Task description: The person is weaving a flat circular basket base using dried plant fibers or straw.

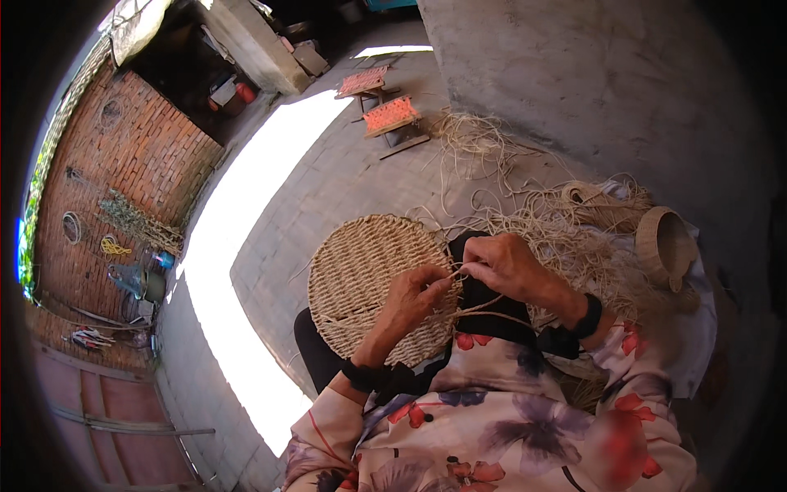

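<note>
Across my lap lies a round woven straw mat, pale tan, with rows of twisted cord and a thin line crossing its lower half. My left hand is over the mat's right part, thumb and finger pinched on a thin straw cord. Close by on the right, my right hand pinches the same cord just past the mat's edge. A loop of cord hangs below the hands toward my lap. Fingertip detail is too small to make out.
Loose straw cords lie tangled on my right, beside a coil of straw rope and a woven basket on pale cloth. Two low folding stools with red-orange woven seats stand ahead, near a grey wall. A brick wall rises left.
</note>
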Demonstrator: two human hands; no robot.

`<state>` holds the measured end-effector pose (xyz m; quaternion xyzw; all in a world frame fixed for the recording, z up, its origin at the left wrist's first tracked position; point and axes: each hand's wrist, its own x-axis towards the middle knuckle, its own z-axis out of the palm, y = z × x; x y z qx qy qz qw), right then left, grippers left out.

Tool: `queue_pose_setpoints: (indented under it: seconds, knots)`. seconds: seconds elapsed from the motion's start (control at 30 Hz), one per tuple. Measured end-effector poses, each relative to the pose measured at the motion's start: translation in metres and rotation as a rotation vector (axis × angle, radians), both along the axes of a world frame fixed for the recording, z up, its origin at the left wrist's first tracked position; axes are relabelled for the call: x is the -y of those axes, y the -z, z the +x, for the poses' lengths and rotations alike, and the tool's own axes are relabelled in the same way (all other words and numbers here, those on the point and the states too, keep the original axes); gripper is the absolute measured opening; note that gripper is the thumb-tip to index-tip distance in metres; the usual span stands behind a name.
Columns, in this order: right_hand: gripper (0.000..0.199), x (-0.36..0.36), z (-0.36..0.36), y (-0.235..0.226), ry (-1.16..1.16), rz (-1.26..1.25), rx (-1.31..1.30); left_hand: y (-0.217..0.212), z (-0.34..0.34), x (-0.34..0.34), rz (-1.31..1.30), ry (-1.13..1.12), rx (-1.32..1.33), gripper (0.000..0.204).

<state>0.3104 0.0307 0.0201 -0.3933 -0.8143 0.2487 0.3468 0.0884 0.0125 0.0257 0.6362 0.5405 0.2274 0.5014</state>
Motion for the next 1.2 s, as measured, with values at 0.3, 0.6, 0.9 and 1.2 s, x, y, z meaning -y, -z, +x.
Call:
queue_pose_setpoints:
  seconds: [0.3,0.6,0.9,1.2]
  knots:
    - [0.009,0.004,-0.038,0.045,-0.009,0.114,-0.083,0.022,-0.037,0.01,0.093,-0.167,-0.039,0.017]
    - [0.011,0.009,-0.038,0.052,-0.009,0.266,0.019,0.028,-0.031,0.011,0.196,-0.211,-0.217,0.018]
    - [0.005,0.01,-0.031,0.05,-0.035,0.338,0.104,0.026,-0.029,0.011,0.229,-0.229,-0.256,0.016]
    - [0.01,0.015,-0.039,0.045,-0.018,0.308,0.244,0.021,-0.029,0.016,0.257,-0.204,-0.199,0.017]
